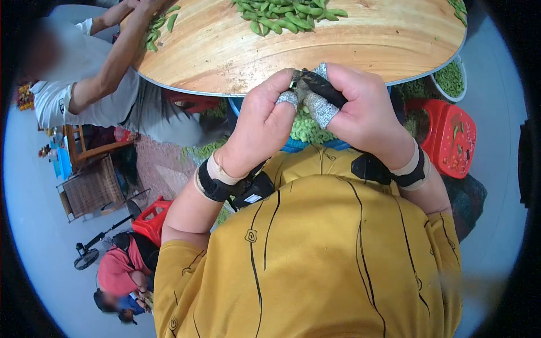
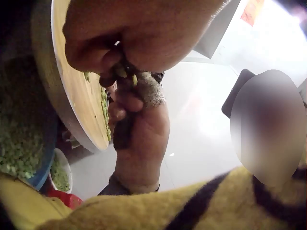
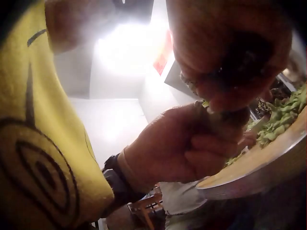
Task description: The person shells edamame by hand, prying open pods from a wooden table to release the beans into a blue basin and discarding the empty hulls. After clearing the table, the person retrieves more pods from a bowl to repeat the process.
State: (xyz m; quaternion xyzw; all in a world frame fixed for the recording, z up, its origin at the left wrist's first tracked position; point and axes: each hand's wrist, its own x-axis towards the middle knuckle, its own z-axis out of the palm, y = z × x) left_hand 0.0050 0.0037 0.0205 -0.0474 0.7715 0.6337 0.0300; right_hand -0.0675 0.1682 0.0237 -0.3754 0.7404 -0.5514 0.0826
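My left hand (image 1: 256, 121) and right hand (image 1: 369, 110) meet at the table's near edge, thumbs and fingertips together. Between them they pinch a green soybean pod (image 2: 135, 79), mostly hidden by the fingers; a bit of green shows in both wrist views. Silver-grey wraps cover several fingers, and a black covering (image 1: 322, 85) lies along fingers of the right hand. Under the hands, shelled green beans (image 1: 309, 128) fill a blue basin (image 1: 293, 149) close to my lap.
A pile of soybean pods (image 1: 282, 14) lies on the wooden table (image 1: 338, 50). More pods (image 1: 172, 21) lie near another person (image 1: 101, 90) on the left. To the right stand a red stool (image 1: 459, 138) and a white tub (image 1: 463, 79) of green beans. Further people sit behind, lower left.
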